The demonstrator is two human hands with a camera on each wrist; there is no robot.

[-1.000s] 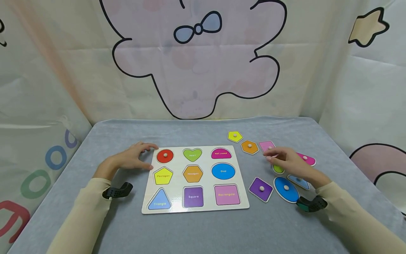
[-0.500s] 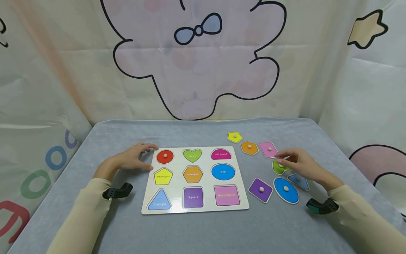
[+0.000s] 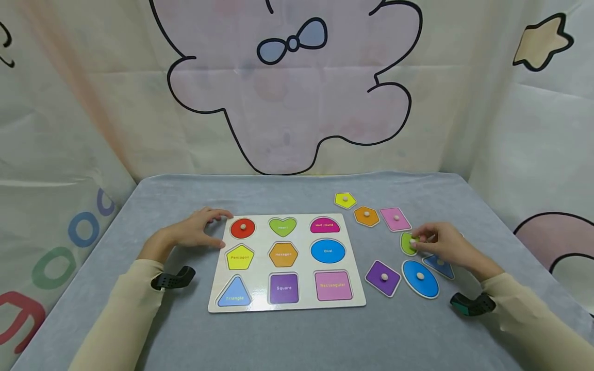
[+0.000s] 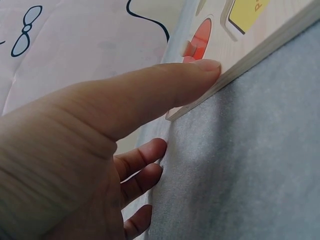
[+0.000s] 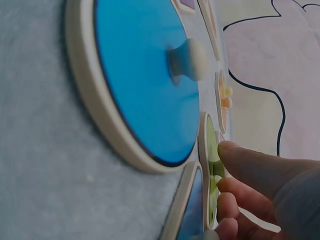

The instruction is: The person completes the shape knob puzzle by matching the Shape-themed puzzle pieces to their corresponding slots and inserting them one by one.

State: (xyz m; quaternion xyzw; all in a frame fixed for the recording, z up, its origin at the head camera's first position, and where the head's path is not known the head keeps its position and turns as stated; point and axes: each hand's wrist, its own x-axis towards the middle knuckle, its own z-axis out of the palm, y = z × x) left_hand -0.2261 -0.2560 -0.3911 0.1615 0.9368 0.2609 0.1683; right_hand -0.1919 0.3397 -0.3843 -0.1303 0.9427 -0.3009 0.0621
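A white puzzle board (image 3: 260,306) lies on the cloth, a red knobbed circle piece (image 3: 243,228) in its top left recess. My left hand (image 3: 191,231) rests at the board's left edge; in the left wrist view its thumb (image 4: 195,80) lies on the board corner, the other fingers against the cloth. My right hand (image 3: 438,245) has curled fingers on the knob of the green heart piece (image 3: 406,246), which it partly covers. The right wrist view shows thumb and fingertips around that green piece (image 5: 210,145), behind the blue oval piece (image 5: 140,90).
Around the right hand lie a purple square (image 3: 383,278), a blue triangle (image 3: 438,266) and a pink rectangle (image 3: 395,219). Farther back are an orange hexagon (image 3: 366,216) and a yellow pentagon (image 3: 345,200). A printed curtain (image 3: 287,103) hangs behind the table.
My right hand has moved right, from over the pink rectangle to the green heart, and its fingers have come down onto the knob. The left hand has stayed at the board.
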